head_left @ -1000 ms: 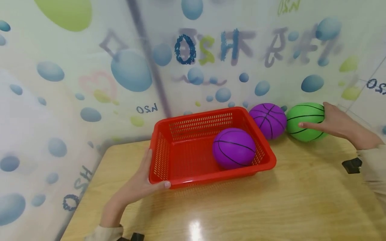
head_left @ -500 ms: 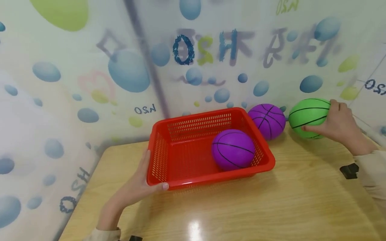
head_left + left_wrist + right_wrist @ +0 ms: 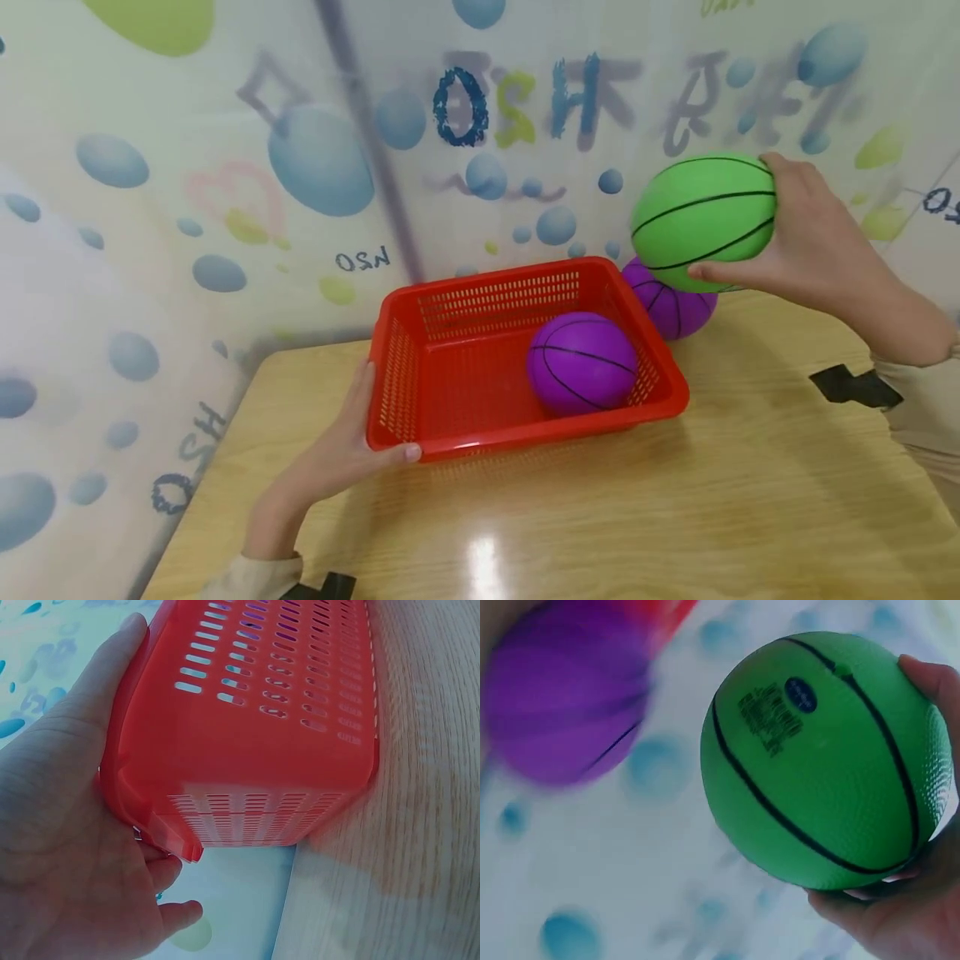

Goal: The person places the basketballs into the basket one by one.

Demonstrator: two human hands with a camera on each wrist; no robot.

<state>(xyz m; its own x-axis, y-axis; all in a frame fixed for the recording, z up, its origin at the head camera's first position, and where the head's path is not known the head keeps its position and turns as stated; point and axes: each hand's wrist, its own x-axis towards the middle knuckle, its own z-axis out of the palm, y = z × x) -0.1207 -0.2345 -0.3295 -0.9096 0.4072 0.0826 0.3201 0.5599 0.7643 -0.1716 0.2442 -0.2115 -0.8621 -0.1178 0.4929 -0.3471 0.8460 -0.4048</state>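
Note:
A red plastic basket (image 3: 480, 443) with slotted walls stands on the table, and one purple toy basketball (image 3: 581, 364) lies at its right end. My left hand (image 3: 339, 457) grips the basket's near left corner, the thumb along the front rim; in the left wrist view its fingers reach round the red rim (image 3: 139, 802). Held up off the table, a green toy basketball (image 3: 697, 218) is in my right hand (image 3: 813, 246), gripped from its right side. The right wrist view shows thumb and fingers spread round the green basketball (image 3: 817, 772).
A second purple basketball (image 3: 678, 310) sits outside the basket against its right wall, partly hidden by the green one. Behind the wooden table (image 3: 600, 517) hangs a pale sheet (image 3: 292, 250) printed with blue and green spots.
My right hand has taken hold of the green basketball, lifted it off the table and brought it leftward, in front of the outer purple one. The left hand has stayed on the basket.

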